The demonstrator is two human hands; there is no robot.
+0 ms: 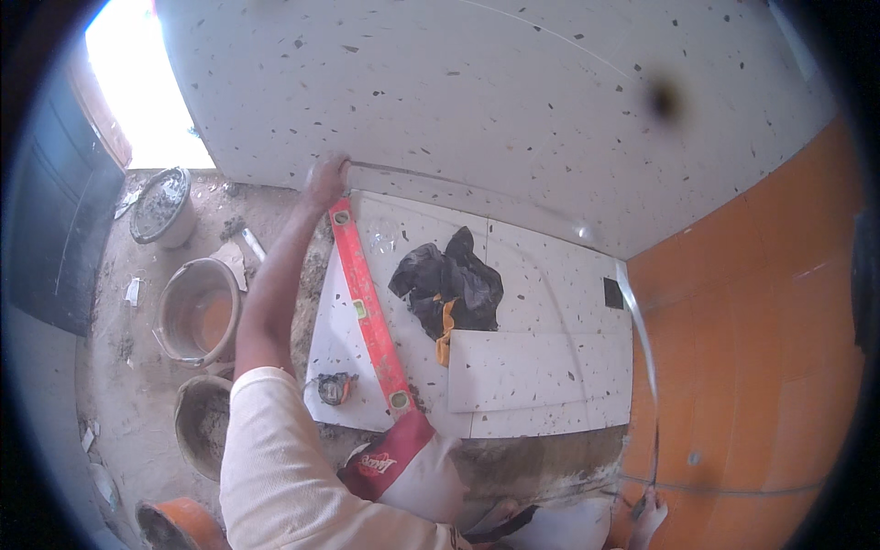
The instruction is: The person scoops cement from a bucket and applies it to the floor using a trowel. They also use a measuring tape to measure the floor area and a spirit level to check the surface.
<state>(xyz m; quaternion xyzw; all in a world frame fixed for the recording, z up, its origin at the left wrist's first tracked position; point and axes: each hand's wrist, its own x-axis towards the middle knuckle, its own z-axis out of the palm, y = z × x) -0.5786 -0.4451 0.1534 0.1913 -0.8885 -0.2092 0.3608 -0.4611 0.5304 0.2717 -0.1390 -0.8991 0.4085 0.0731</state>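
Observation:
My left hand (325, 179) is at the foot of the speckled white wall. Its fingers are closed on one end of a metal measuring tape (649, 367). The thin blade runs along the wall base to the corner, then bends back toward me. At the lower right my right hand (648, 515) is closed around the tape's near part; whether a case is inside the fingers is hidden. A red spirit level (371, 316) lies on the floor tiles below my left hand. Beside it rests a small black-and-orange tape measure (334, 389).
A crumpled black plastic bag (449, 284) with a strip of orange cloth lies on the tiles. A loose white tile (522, 371) lies nearby. Several buckets (165, 321) stand at left on the dirty floor. A dark square (613, 293) marks the tile corner. An orange wall (742, 348) rises at right.

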